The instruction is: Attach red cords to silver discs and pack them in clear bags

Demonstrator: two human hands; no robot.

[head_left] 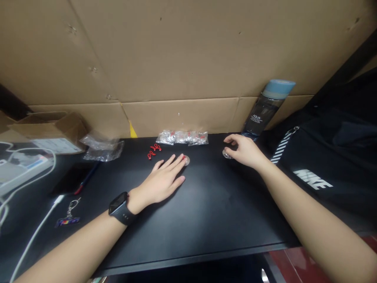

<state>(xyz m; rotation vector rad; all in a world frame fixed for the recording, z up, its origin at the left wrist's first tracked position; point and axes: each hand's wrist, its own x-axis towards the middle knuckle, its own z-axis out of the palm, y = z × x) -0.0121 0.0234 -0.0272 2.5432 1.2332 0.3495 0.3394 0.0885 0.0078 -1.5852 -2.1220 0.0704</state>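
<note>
My left hand [161, 181] lies open on the black table [203, 208], fingers spread, with the fingertips at a small clear round piece [187, 160] that has something red by it. Over on the right, my right hand [243, 151] is curved, thumb and forefinger apart, beside another small clear round piece [226, 154]. The thumb tip is at or touching that piece; its other fingers are partly hidden. Several red loops [151, 154] lie beyond my left hand. Behind them, a row of clear plastic packets [182, 137] with red bits rests near the cardboard.
A cardboard wall [176, 59] backs the table. A blue-capped bottle [262, 110] leans at right, beside a black bag [324, 157]. At left are an open box [55, 131], plastic bags [101, 149], a phone [72, 179], a keychain [68, 221] and white cables [37, 232].
</note>
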